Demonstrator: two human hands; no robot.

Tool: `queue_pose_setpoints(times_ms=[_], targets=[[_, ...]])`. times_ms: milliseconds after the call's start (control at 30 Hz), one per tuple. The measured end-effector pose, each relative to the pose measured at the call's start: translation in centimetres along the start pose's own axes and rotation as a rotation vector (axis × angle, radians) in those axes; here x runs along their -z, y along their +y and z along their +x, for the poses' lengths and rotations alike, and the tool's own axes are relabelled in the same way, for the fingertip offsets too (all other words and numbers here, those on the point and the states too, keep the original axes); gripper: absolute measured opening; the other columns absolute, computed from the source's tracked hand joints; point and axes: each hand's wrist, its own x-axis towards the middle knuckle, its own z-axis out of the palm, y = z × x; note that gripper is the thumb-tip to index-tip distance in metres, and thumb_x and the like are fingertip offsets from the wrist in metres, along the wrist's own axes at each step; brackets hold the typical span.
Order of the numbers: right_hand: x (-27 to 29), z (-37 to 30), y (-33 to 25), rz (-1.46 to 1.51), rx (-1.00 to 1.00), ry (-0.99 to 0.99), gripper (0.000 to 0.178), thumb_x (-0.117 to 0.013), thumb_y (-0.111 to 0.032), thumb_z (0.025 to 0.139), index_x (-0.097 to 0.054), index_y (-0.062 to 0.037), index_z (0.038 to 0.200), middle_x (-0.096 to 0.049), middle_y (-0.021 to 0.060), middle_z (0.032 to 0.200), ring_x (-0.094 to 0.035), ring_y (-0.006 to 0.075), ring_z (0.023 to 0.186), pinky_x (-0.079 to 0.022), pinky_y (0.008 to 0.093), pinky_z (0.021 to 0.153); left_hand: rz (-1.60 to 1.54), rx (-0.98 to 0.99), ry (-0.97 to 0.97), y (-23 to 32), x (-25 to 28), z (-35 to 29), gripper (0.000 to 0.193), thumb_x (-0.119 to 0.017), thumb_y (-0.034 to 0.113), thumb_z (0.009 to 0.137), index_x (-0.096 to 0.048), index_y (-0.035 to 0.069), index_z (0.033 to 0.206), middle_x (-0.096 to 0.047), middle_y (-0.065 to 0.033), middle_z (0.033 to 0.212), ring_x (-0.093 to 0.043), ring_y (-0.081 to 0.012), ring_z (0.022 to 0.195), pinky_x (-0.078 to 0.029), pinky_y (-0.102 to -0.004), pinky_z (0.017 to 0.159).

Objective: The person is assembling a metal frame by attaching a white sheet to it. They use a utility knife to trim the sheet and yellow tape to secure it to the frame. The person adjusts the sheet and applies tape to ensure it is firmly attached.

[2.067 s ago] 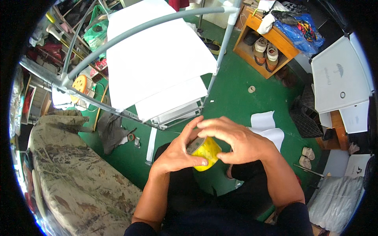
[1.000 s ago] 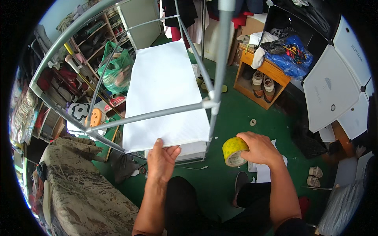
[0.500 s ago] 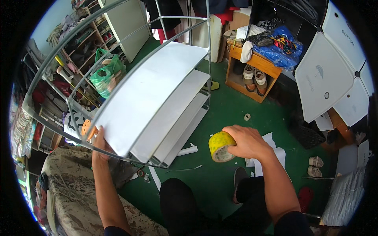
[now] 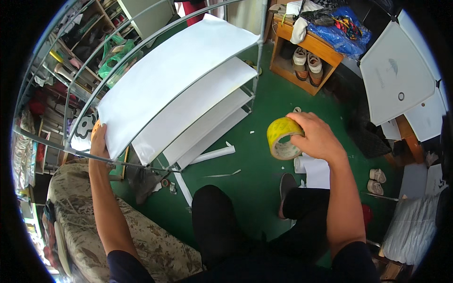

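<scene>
A grey metal-tube rack (image 4: 264, 21) with several shelf levels leans across the left half of the view. White paper or thin board (image 4: 179, 70) covers its upper level, and more white sheets lie on the levels below. My left hand (image 4: 99, 144) is closed on the rack's near left corner, its thumb over the white sheet's edge and its other fingers partly hidden. Out over the floor, right of the rack, my right hand (image 4: 321, 137) grips a roll of yellow tape (image 4: 284, 132) by its side. The roll touches neither rack nor sheet.
White paper pieces (image 4: 316, 172) and a rolled strip (image 4: 214, 154) lie on the green floor. A wooden cabinet (image 4: 307, 42) holding shoes stands at the back. White panels (image 4: 396, 70) are at right, and a camouflage-covered seat (image 4: 75, 203) at left.
The rack has tilted and shifted left in view, along with my left hand. My right hand has lifted the tape roll up and to the right. Part of this comes from head movement.
</scene>
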Motion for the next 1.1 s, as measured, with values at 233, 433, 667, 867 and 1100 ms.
queue_pose_setpoints(times_ms=[233,433,667,867,1100], targets=[[-0.8,1.3,3.9,0.156,0.024,0.085,0.046,-0.059,-0.019,0.090,-0.065,-0.0017,0.132,-0.066,0.0187,0.122,-0.061,0.0371,0.119,-0.048,0.0441,0.103,0.088,0.028,-0.121,1.9,3.6,3.8,0.061,-0.056,0.043,0.110,-0.047,0.001,0.154,-0.069,-0.0195,0.126,-0.072,-0.0223,0.105,-0.060,-0.0348,0.089],[-1.9,4.3,10.3,0.269,-0.056,0.125,0.048,-0.058,-0.020,0.092,-0.064,-0.0019,0.137,-0.052,0.0153,0.156,-0.053,0.0334,0.140,-0.042,0.0395,0.115,-0.123,-0.305,0.286,-3.8,0.1,-6.7,0.078,-0.043,0.064,0.109,-0.038,0.007,0.161,-0.053,-0.0238,0.152,-0.049,-0.0339,0.144,-0.040,-0.0490,0.116],[-4.5,10.9,8.7,0.415,-0.062,0.031,0.049,-0.058,-0.013,0.089,-0.067,-0.0042,0.137,-0.030,0.0103,0.173,-0.037,0.0273,0.155,-0.036,0.0351,0.120,0.286,-0.506,0.465,-8.9,-7.2,-14.0,0.080,-0.042,0.056,0.112,-0.015,0.007,0.169,-0.033,-0.0326,0.163,-0.041,-0.0417,0.148,-0.037,-0.0519,0.119],[-5.2,13.3,7.8,0.550,0.029,0.003,0.046,-0.059,-0.010,0.089,-0.068,-0.0018,0.133,-0.043,0.0101,0.161,-0.045,0.0278,0.147,-0.038,0.0336,0.118,0.302,-0.482,0.475,-9.1,-7.8,-11.6,0.087,-0.039,0.059,0.111,-0.001,0.010,0.171,-0.015,-0.0328,0.171,-0.024,-0.0431,0.159,-0.027,-0.0525,0.128],[-3.7,8.8,6.9,0.367,0.106,-0.144,0.043,-0.061,-0.008,0.085,-0.071,-0.0024,0.127,-0.056,0.0106,0.142,-0.054,0.0292,0.135,-0.042,0.0354,0.115,0.227,-0.429,0.269,-5.5,-6.3,-3.5,0.086,-0.039,0.059,0.111,-0.003,0.009,0.171,-0.018,-0.0265,0.173,-0.022,-0.0366,0.161,-0.021,-0.0493,0.130]])
